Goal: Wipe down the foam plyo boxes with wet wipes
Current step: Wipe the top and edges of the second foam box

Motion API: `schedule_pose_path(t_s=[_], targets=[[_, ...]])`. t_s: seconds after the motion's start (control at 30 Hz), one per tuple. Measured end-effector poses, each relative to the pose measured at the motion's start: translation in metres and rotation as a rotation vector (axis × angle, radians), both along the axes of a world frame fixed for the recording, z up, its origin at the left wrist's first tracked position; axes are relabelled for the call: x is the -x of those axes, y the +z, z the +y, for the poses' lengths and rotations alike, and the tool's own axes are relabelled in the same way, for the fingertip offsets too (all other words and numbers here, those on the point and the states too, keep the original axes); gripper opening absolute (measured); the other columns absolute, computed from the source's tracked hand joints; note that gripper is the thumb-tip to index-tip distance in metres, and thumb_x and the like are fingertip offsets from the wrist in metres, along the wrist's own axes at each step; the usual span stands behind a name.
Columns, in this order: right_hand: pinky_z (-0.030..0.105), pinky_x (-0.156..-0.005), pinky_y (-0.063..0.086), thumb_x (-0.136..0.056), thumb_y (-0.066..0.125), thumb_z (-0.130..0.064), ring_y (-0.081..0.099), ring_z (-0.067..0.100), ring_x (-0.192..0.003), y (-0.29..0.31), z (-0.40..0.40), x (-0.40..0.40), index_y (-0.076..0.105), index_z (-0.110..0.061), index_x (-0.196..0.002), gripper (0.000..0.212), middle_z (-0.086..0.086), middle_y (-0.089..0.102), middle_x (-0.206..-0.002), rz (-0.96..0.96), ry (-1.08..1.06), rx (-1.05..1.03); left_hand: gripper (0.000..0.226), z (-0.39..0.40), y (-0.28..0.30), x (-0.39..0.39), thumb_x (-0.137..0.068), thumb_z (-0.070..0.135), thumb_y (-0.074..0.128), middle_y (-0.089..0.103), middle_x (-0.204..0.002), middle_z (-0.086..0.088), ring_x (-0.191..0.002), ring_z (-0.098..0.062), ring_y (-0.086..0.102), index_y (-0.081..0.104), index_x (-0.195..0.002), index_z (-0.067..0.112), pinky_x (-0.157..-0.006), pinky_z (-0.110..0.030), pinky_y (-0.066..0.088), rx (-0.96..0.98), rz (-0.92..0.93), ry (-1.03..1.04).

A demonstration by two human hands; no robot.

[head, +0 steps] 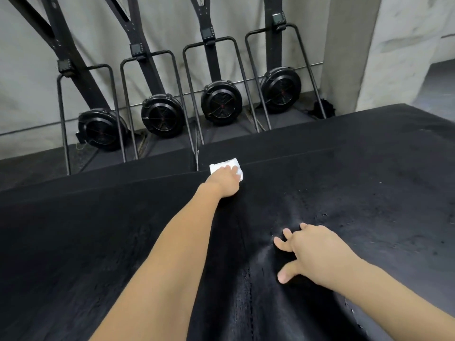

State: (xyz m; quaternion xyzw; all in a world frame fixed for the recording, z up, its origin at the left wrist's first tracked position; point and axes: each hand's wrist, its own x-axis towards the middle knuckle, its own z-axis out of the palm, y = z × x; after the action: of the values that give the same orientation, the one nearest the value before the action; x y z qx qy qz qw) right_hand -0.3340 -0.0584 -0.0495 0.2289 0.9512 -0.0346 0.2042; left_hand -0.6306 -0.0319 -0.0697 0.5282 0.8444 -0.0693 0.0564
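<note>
A large black foam plyo box [344,188] fills the lower part of the head view, its top damp and shiny in the middle. At the box's far edge lies a white wet wipe [225,166]. My left hand [227,179] reaches far forward and presses flat on the wipe with straight fingers. My right hand [310,249] rests nearer to me on the box top, fingers spread and pushing a dent into the foam. A second black box top [86,175] shows just beyond the far edge, on the left.
Several black ski-trainer machines [221,102] with round fan housings and metal frames stand against the grey wall behind the boxes. A grey pillar [349,52] rises at the upper right. A narrow strip of dark floor runs between machines and boxes.
</note>
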Motion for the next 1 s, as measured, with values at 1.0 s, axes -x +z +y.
schedule_pose_path(t_s=[1.0], targets=[[0.044,-0.104,0.044,-0.098,0.034,-0.064,0.037,0.034,-0.137,-0.014,0.011,-0.005,0.024,-0.031,-0.156,0.068,0.001,0.042,-0.150,0.018,0.056,-0.076,0.050,-0.024,0.008,-0.051,-0.110,0.026,0.024,0.023,-0.165,-0.011,-0.148,-0.031,0.025,0.024,-0.159,0.017,-0.117,-0.036,0.022,-0.085,-0.135,-0.069]])
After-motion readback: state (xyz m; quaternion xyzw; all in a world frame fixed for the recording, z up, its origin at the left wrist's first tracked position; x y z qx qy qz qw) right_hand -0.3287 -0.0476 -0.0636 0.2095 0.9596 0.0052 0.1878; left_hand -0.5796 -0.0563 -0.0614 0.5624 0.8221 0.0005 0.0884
